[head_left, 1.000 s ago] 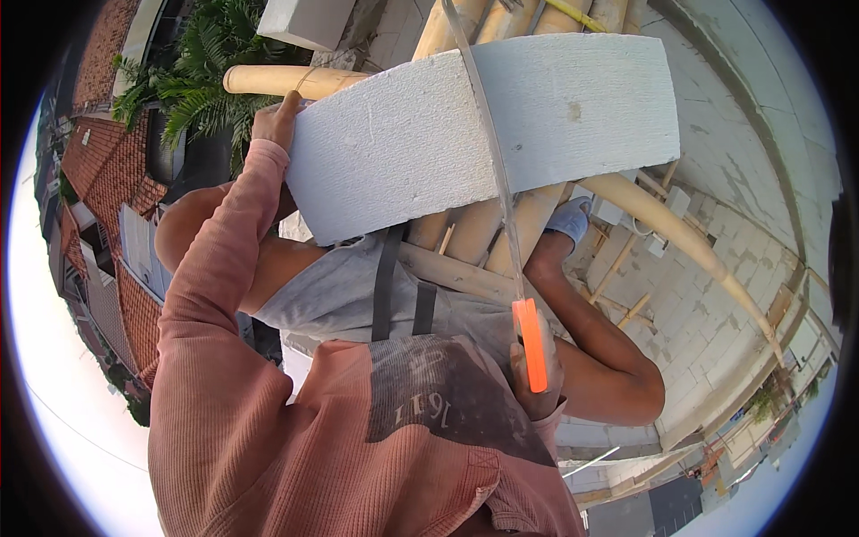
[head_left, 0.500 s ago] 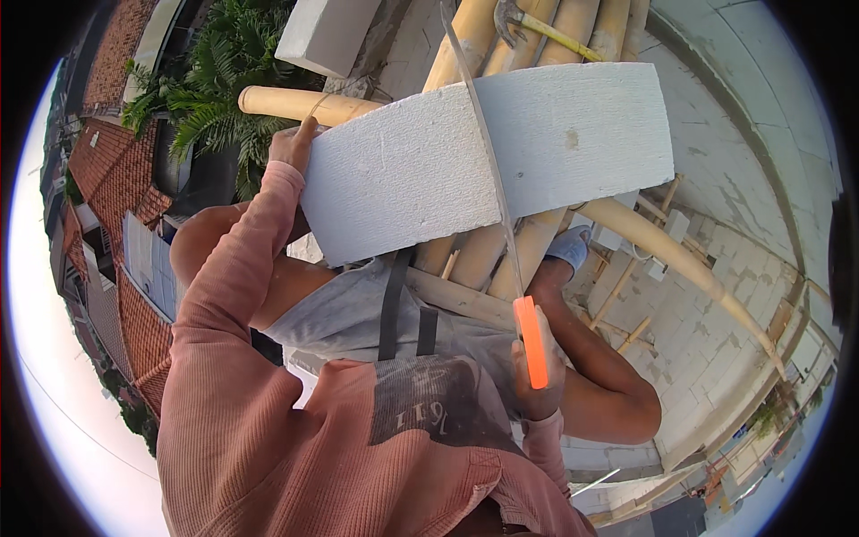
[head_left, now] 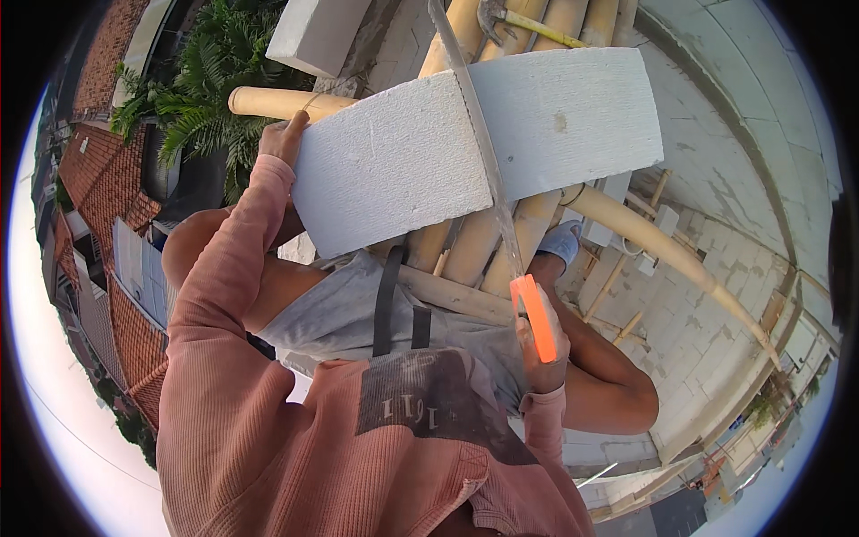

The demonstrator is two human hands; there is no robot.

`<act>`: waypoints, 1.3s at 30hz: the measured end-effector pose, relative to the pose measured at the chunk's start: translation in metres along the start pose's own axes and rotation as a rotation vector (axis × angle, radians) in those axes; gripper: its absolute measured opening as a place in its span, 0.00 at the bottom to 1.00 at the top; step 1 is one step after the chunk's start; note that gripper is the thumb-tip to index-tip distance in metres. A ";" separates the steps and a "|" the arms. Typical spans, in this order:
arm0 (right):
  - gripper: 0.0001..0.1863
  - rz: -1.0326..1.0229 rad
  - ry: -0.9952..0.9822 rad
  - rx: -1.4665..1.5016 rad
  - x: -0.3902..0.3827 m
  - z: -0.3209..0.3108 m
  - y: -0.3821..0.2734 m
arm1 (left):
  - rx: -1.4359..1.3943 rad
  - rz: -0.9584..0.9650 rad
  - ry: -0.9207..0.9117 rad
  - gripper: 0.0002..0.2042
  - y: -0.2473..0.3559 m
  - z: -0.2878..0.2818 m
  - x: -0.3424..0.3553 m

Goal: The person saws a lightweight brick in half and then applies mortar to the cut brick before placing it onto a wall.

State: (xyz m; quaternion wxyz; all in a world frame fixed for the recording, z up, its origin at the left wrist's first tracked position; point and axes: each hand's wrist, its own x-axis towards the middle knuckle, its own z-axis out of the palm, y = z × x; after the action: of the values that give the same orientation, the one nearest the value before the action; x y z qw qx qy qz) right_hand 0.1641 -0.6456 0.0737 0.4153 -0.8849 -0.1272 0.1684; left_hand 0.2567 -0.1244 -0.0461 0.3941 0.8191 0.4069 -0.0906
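Note:
A long white lightweight concrete block (head_left: 385, 166) lies across bamboo poles in front of my lap, slightly tilted in view. At its left end my left hand (head_left: 283, 141) is closed on the edge, with the thumb near the top corner. My right hand (head_left: 550, 365) is wrapped round the orange handle of a handsaw (head_left: 534, 319). The saw's blade runs across the block right of its middle and reaches past the far edge. How deep the blade sits in the block I cannot tell.
Bamboo poles (head_left: 461, 246) form the platform under the block. A hammer (head_left: 546, 29) with a yellow handle lies beyond it. Another white block (head_left: 318, 36) stands at the far left. One bamboo pole (head_left: 667, 242) juts out right, above a lower floor. Tiled roofs (head_left: 98, 161) lie below left.
My right hand has pushed the handsaw a little away from me, along its blade. The left hand keeps its grip on the block. The whole view has shifted slightly.

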 end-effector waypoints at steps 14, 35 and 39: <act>0.23 -0.062 0.020 -0.096 -0.013 -0.021 -0.031 | -0.170 -0.027 0.001 0.31 0.002 -0.002 0.016; 0.18 -0.722 0.104 -0.735 0.324 -0.227 0.028 | -0.008 0.000 0.079 0.33 -0.021 -0.001 0.017; 0.21 -0.669 0.030 -0.865 0.388 -0.240 0.075 | -0.144 0.020 0.044 0.32 -0.010 0.006 0.009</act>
State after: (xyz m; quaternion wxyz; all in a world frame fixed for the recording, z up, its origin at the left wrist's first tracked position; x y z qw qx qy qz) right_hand 0.6213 -0.7169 0.0844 0.0460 -0.8886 -0.4533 -0.0534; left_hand 0.2561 -0.1197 -0.0600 0.4439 0.7945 0.4127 -0.0390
